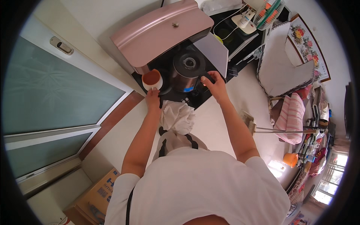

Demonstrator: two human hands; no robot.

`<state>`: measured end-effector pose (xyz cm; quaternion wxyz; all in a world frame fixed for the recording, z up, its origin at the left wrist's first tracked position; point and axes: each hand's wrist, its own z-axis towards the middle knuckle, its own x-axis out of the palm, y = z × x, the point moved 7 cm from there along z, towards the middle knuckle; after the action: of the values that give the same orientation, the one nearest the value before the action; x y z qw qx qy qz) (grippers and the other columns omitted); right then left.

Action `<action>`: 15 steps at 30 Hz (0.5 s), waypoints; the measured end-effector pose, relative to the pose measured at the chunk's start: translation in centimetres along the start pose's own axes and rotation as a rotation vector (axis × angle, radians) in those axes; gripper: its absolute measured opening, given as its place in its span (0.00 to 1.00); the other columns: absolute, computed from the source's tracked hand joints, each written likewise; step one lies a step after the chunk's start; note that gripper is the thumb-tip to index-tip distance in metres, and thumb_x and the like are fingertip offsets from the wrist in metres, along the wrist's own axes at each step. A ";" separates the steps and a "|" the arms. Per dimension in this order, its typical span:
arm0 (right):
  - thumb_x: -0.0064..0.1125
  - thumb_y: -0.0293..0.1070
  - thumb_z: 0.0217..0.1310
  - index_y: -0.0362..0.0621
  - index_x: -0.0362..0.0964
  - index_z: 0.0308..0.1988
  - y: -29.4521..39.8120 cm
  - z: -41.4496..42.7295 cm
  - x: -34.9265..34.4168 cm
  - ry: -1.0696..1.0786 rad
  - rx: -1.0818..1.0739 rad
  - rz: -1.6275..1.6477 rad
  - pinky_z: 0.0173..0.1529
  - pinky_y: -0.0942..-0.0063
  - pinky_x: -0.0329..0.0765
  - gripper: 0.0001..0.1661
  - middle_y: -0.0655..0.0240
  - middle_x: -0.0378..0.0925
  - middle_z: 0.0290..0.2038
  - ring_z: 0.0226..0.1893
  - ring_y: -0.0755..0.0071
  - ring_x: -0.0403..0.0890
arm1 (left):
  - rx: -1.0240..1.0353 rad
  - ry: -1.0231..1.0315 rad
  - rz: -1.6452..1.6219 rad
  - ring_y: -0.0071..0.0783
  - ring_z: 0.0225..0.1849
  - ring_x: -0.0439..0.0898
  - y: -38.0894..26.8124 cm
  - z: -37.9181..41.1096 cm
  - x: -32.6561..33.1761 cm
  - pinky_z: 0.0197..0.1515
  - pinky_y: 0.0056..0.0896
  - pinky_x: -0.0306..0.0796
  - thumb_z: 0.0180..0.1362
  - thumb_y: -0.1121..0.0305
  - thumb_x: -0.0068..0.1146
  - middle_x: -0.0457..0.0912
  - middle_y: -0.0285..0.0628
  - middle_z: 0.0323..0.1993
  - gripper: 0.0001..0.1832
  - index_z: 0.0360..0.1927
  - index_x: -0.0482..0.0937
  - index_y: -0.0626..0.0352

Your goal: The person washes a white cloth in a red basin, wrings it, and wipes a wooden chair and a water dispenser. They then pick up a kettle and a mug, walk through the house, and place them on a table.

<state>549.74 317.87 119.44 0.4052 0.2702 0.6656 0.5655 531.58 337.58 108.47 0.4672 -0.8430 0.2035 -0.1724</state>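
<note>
A white cup with a reddish-brown inside (152, 78) is gripped at its near side by my left hand (152, 98), at the left end of a black counter unit. To its right, an electric kettle with a black lid and dark see-through body (184, 80) stands on the black top (194, 98). My right hand (215, 85) is closed around the kettle's black handle (209, 77). Below the kettle, a crumpled whitish cloth (177, 116) hangs at the unit's near edge. The kettle's contents cannot be made out.
A pink curved hood or cover (166, 31) rises behind the kettle. A pale upright panel (213, 53) stands to the right, with a small fan (268, 14) beyond it. A frosted-glass sliding door (56, 84) is at left, a cardboard box (95, 197) at lower left.
</note>
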 end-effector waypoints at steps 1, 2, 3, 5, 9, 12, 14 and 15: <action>0.59 0.43 0.47 0.33 0.65 0.39 -0.2 0.4 0.5 0.042 0.049 0.096 0.39 0.79 0.68 0.26 0.64 0.73 0.29 0.31 0.74 0.74 | 0.035 0.009 -0.020 0.22 0.36 0.66 0.2 0.3 -0.7 0.41 0.25 0.60 0.58 0.61 0.42 0.70 0.33 0.34 0.10 0.35 0.70 0.55; 0.58 0.43 0.49 0.35 0.68 0.34 -0.5 0.4 0.9 0.095 0.137 0.150 0.36 0.82 0.68 0.21 0.67 0.73 0.25 0.27 0.78 0.73 | 0.070 0.021 -0.040 0.21 0.34 0.66 0.2 0.5 -1.4 0.39 0.24 0.61 0.58 0.61 0.42 0.71 0.33 0.32 0.10 0.35 0.70 0.55; 0.58 0.43 0.49 0.35 0.69 0.32 -0.9 0.4 1.0 0.111 0.160 0.210 0.35 0.82 0.67 0.20 0.68 0.72 0.23 0.26 0.79 0.73 | 0.077 0.025 -0.063 0.21 0.33 0.67 0.2 0.3 -1.9 0.39 0.23 0.62 0.58 0.61 0.42 0.71 0.33 0.31 0.10 0.34 0.69 0.55; 0.58 0.42 0.49 0.36 0.70 0.28 -1.8 0.5 1.4 0.137 0.204 0.331 0.32 0.84 0.66 0.17 0.69 0.71 0.21 0.24 0.80 0.71 | 0.090 0.040 -0.109 0.21 0.32 0.68 0.0 0.1 -2.8 0.39 0.23 0.63 0.58 0.62 0.42 0.71 0.32 0.29 0.10 0.34 0.69 0.57; 0.58 0.40 0.48 0.37 0.71 0.25 -1.7 0.5 1.6 0.035 0.156 0.421 0.28 0.84 0.65 0.15 0.71 0.71 0.21 0.20 0.81 0.68 | 0.132 0.082 -0.087 0.19 0.34 0.67 -1.1 -0.9 -4.8 0.42 0.21 0.62 0.58 0.62 0.44 0.71 0.32 0.30 0.11 0.32 0.70 0.60; 0.57 0.40 0.48 0.37 0.71 0.25 -2.7 -0.2 1.1 -0.035 0.125 0.429 0.26 0.83 0.64 0.15 0.72 0.70 0.21 0.20 0.81 0.67 | 0.145 0.139 -0.015 0.18 0.35 0.68 -2.0 -1.8 -5.7 0.44 0.20 0.62 0.58 0.63 0.45 0.71 0.32 0.31 0.10 0.32 0.70 0.60; 0.57 0.40 0.48 0.37 0.71 0.25 -2.2 -1.0 0.8 -0.095 0.137 0.458 0.25 0.83 0.64 0.15 0.72 0.70 0.21 0.20 0.81 0.67 | 0.160 0.203 0.017 0.17 0.36 0.68 -1.9 -1.1 -6.6 0.44 0.20 0.63 0.58 0.63 0.45 0.71 0.32 0.32 0.10 0.32 0.70 0.60; 0.57 0.40 0.48 0.37 0.71 0.25 -2.3 -1.3 0.6 -0.122 0.136 0.465 0.25 0.83 0.64 0.15 0.72 0.69 0.21 0.20 0.81 0.68 | 0.150 0.206 0.020 0.17 0.36 0.68 -2.1 -1.0 -6.7 0.45 0.20 0.63 0.58 0.63 0.45 0.71 0.33 0.32 0.10 0.32 0.70 0.60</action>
<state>548.54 317.17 117.16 0.2845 0.4766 0.5963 0.5800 525.70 341.25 110.11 0.5071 -0.7816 0.2454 -0.2680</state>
